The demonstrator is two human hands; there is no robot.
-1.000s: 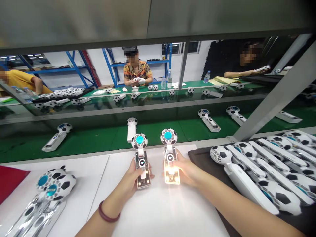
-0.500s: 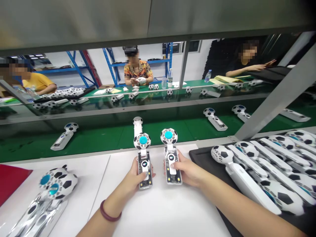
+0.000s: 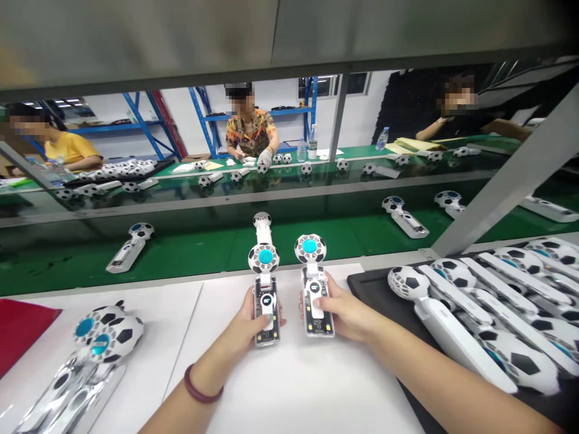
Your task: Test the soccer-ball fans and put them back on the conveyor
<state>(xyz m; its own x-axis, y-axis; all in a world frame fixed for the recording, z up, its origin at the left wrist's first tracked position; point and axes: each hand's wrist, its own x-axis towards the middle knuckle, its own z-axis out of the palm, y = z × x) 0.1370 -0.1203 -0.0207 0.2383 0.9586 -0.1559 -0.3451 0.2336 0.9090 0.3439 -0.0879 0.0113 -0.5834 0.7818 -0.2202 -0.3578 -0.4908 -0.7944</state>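
My left hand is closed around the clear handle of a handheld fan with a black-and-white football-patterned head and a blue centre. Its thumb rests on the white front strip, below a small round display that is lit and seems to read 100. My right hand grips a second such fan, thumb likewise on the strip below a lit display. Both fans stand head-up, side by side and apart, over the white work surface. The fingers behind the handles are partly hidden.
Several fans lie in a black tray at right. Others overlap at left beside a red sheet. Ahead, a green conveyor carries spaced fans. A slanted metal post stands right; co-workers sit across.
Fans on the near green belt have shifted right; those on the far belt moved slightly left. The co-worker opposite now reaches a gloved hand to a fan. My hands barely moved.
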